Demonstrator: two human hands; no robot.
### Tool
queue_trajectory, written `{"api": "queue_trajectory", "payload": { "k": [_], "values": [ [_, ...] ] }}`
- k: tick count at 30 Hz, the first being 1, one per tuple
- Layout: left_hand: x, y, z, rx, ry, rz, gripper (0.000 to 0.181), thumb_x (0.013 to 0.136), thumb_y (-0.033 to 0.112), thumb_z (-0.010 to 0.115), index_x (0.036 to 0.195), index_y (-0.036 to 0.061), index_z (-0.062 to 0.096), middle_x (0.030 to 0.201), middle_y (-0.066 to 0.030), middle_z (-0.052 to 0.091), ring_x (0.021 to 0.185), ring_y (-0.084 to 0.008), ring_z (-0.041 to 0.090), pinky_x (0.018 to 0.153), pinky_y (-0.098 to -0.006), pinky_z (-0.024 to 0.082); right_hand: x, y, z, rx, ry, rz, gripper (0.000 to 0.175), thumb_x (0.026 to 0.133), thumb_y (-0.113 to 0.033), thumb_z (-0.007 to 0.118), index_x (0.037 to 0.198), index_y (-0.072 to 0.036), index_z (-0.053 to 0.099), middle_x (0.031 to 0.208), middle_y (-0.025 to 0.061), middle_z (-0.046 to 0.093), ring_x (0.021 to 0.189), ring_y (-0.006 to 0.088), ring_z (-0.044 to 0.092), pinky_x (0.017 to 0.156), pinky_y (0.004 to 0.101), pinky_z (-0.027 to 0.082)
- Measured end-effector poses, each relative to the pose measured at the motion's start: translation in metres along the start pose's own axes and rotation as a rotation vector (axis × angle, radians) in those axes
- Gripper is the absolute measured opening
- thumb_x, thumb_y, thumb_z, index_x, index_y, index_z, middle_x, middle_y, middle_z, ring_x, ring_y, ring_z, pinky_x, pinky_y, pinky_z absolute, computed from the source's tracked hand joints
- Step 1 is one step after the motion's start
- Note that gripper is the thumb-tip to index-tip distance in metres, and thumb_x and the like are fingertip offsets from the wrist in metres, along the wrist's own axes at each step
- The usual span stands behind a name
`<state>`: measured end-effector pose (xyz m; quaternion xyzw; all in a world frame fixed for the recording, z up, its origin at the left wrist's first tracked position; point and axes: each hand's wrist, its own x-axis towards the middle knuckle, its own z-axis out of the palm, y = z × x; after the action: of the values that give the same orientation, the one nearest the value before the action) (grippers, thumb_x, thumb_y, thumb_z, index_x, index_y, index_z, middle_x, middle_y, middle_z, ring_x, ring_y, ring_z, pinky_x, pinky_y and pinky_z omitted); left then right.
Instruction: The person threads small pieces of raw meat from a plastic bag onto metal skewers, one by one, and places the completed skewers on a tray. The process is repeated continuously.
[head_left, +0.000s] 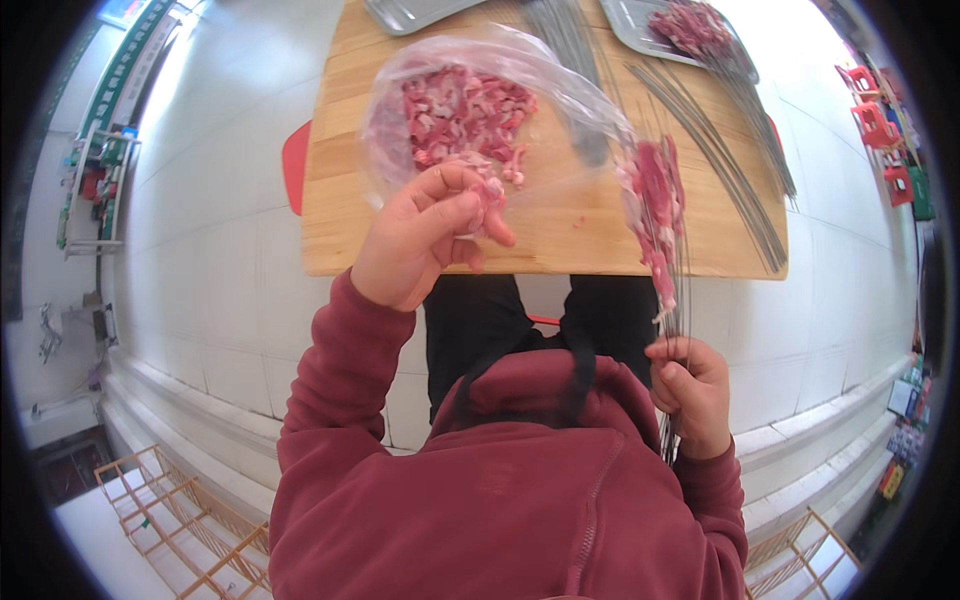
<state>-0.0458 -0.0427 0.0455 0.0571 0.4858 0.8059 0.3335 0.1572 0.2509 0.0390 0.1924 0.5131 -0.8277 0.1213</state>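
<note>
Between the thumb and fingers of my left hand (435, 229) is a small piece of raw meat (489, 196). That hand is at the near side of a clear plastic bag (386, 82), whose opening shows a heap of cut raw meat (465, 105). Lower on the right, my right hand (691, 386) grips a bunch of thin metal skewers (679, 315) by their lower ends. Strips of raw meat (656, 195) are threaded along the upper part of these skewers, above the table's near right area.
The wooden table (352, 225) carries loose metal skewers (720, 165) on the right and a grey bundle of skewers (570, 60) behind the bag. At the back right, a metal tray (637, 30) holds skewered meat (694, 30). Another tray (420, 11) stands at the back left.
</note>
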Motion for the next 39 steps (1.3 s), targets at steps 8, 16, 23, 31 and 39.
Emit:
{"api": "queue_trajectory", "payload": {
  "k": [8, 16, 23, 31, 39],
  "values": [
    [-0.014, -0.049, 0.063, 0.066, -0.322, -0.391, 0.018, 0.101, 0.012, 0.056, 0.115, 0.001, 0.057, 0.101, -0.0084, 0.068, 0.086, -0.0157, 0.069, 0.067, -0.0245, 0.053, 0.019, -0.008, 0.021, -0.055, 0.05, 0.068, 0.04, 0.091, 0.0, 0.063, 0.13, 0.004, 0.059, 0.104, 0.0037, 0.064, 0.064, 0.0014, 0.049, 0.052, 0.0174, 0.036],
    [-0.009, -0.077, 0.083, 0.074, -0.308, -0.487, 0.011, 0.098, 0.007, 0.057, 0.106, 0.0001, 0.058, 0.088, -0.0107, 0.069, 0.079, -0.0177, 0.069, 0.063, -0.0258, 0.054, 0.018, 0.003, 0.008, -0.066, 0.005, 0.235, 0.024, 0.09, -0.002, 0.066, 0.113, 0.005, 0.065, 0.081, 0.0003, 0.063, 0.056, 0.0004, 0.042, 0.048, 0.0181, 0.03],
    [-0.012, -0.059, 0.059, 0.036, -0.151, -0.396, 0.009, 0.095, 0.004, 0.058, 0.102, -0.0007, 0.057, 0.08, -0.0114, 0.067, 0.066, -0.0178, 0.066, 0.057, -0.0271, 0.053, 0.02, 0.01, -0.004, -0.023, 0.066, 0.177, 0.011, 0.089, -0.002, 0.067, 0.098, 0.005, 0.066, 0.072, -0.0005, 0.058, 0.052, 0.0011, 0.041, 0.045, 0.019, 0.028],
    [0.003, -0.014, 0.01, 0.666, 0.13, 0.171, 0.02, 0.098, 0.013, 0.059, 0.11, -0.0024, 0.063, 0.101, -0.0129, 0.068, 0.088, -0.022, 0.067, 0.077, -0.0306, 0.053, 0.021, 0.006, -0.012, -0.032, 0.069, 0.184, 0.019, 0.091, -0.004, 0.067, 0.107, 0.006, 0.068, 0.072, -0.003, 0.057, 0.055, 0.0008, 0.04, 0.048, 0.0194, 0.028],
    [0.034, -0.019, -0.022, 1.457, 0.312, 0.373, 0.014, 0.089, 0.006, 0.066, 0.101, -0.0008, 0.069, 0.102, -0.0139, 0.068, 0.09, -0.0263, 0.067, 0.08, -0.0332, 0.052, 0.017, 0.004, -0.017, 0.032, 0.005, 0.193, 0.028, 0.092, -0.004, 0.064, 0.12, 0.005, 0.066, 0.074, -0.0049, 0.055, 0.056, 0.0009, 0.04, 0.05, 0.0189, 0.031]
  ]
}}
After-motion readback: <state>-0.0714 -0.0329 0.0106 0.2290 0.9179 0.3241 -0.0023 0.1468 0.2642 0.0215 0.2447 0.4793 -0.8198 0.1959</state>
